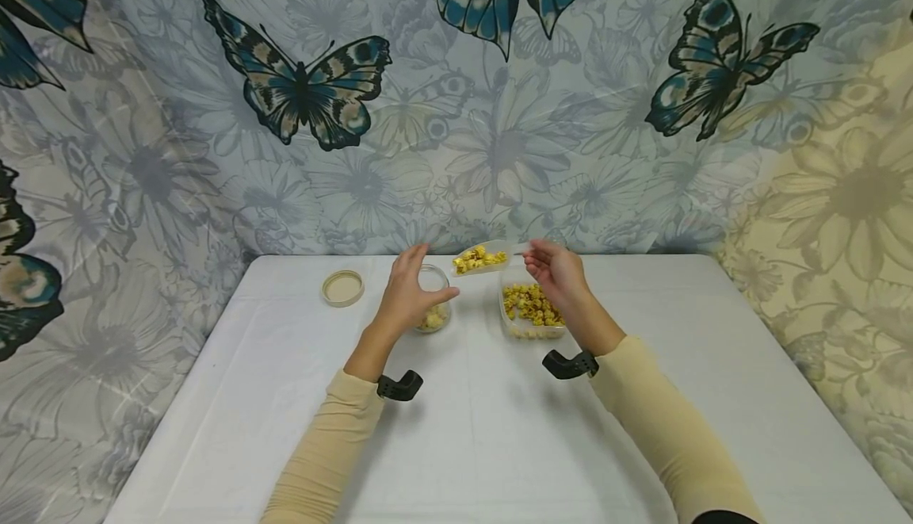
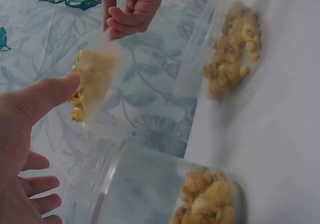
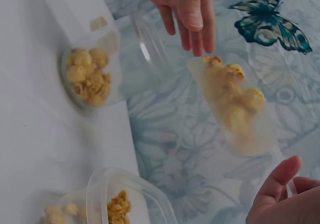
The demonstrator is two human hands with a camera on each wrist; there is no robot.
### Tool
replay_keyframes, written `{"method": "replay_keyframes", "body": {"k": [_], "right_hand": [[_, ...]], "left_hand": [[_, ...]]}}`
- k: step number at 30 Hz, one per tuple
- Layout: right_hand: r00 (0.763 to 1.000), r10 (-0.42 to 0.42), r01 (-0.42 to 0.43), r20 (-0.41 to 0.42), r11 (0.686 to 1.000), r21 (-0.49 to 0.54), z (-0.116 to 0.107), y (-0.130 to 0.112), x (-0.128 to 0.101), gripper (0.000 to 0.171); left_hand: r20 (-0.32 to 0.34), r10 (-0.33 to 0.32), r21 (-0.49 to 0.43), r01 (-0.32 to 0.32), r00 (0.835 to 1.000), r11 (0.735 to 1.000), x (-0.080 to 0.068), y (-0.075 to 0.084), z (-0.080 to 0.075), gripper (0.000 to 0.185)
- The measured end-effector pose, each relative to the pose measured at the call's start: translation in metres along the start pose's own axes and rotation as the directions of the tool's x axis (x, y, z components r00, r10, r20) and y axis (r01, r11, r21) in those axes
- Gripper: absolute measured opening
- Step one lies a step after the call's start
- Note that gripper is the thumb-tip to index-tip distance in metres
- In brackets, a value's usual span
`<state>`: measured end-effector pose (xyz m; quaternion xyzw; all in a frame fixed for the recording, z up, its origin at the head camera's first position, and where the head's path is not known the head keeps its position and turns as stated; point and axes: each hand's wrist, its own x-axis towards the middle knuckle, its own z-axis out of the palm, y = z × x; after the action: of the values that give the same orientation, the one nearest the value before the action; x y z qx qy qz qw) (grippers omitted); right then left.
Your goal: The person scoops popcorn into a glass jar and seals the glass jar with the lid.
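Note:
My right hand (image 1: 559, 277) pinches the handle of a translucent plastic scoop (image 3: 227, 116) filled with yellow popcorn. The scoop is held up above the table, between a clear jar (image 2: 145, 184) and a clear tub (image 1: 533, 333). Popcorn covers the bottom of the jar, which stands upright. My left hand (image 1: 408, 296) is at the jar's left side near its mouth, thumb and fingers spread and holding nothing. From the head view this hand hides part of the jar. Below my right hand, the tub holds a larger heap of popcorn (image 1: 528, 302).
A round gold-rimmed lid (image 1: 342, 288) lies on the white-covered table (image 1: 456, 429), left of the jar. Directly behind the table's far edge hangs a floral cloth (image 1: 499, 159) printed with butterflies. Black bands sit on both wrists.

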<state>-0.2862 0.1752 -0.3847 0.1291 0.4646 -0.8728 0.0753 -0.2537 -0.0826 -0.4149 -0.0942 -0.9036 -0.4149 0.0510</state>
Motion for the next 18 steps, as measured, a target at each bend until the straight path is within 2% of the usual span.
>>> {"method": "replay_keyframes", "body": {"k": [10, 18], "right_hand": [[0.999, 0.005, -0.004, 0.036, 1.000, -0.022, 0.004, 0.006, -0.001, 0.010], [0.999, 0.007, -0.005, 0.035, 0.999, -0.037, 0.005, 0.010, 0.001, 0.009]], "left_hand": [[0.021, -0.068, -0.019, 0.068, 0.997, 0.997, -0.001, -0.019, -0.001, 0.102], [0.035, -0.135, -0.083, 0.138, 0.990, 0.987, -0.002, -0.036, 0.002, 0.111]]}}
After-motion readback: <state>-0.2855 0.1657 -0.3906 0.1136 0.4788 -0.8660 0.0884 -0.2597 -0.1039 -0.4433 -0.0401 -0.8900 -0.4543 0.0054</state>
